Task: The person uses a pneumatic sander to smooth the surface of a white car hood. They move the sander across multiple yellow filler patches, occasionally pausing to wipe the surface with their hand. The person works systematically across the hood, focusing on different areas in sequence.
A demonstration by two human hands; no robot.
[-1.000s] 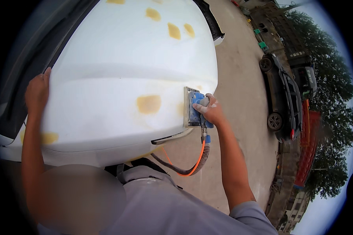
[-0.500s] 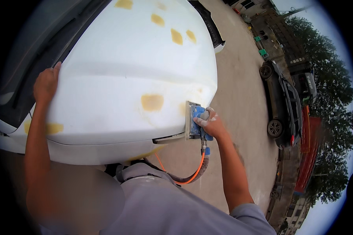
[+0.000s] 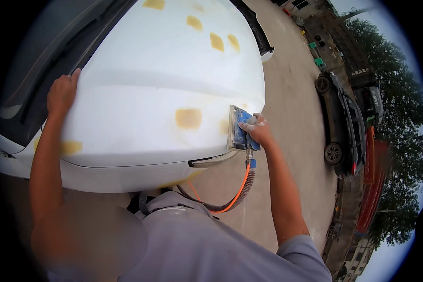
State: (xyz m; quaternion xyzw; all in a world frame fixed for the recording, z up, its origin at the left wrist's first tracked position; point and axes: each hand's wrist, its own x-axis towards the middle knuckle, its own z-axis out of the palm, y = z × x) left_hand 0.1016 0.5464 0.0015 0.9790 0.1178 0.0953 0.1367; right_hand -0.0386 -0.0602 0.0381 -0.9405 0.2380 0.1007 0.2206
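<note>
My left hand (image 3: pixel 62 94) is at the edge of the white hood (image 3: pixel 131 122) beside the dark windscreen (image 3: pixel 37 42), fingers bent over that edge. My right hand (image 3: pixel 257 127) grips a blue sander (image 3: pixel 242 134) with a rectangular pad, held on the right side of the hood close to its lower corner; pale dust coats my fingers. A ribbed hose (image 3: pixel 242 190) with an orange line (image 3: pixel 243 181) hangs from the tool and curves down toward my body. Yellowish patches (image 3: pixel 188 118) mark the hood in several places, one just left of the sander.
Past the hood's right side lies concrete ground (image 3: pixel 291 94). A black car (image 3: pixel 343 127) is parked there, with another dark vehicle (image 3: pixel 367 103), a red structure (image 3: pixel 371 174), small green objects (image 3: pixel 318 62) and trees (image 3: pixel 390 75) behind it.
My right hand and the sander moved toward me along the hood's side, then back away from me. My left hand stays on the edge; the view has shifted slightly.
</note>
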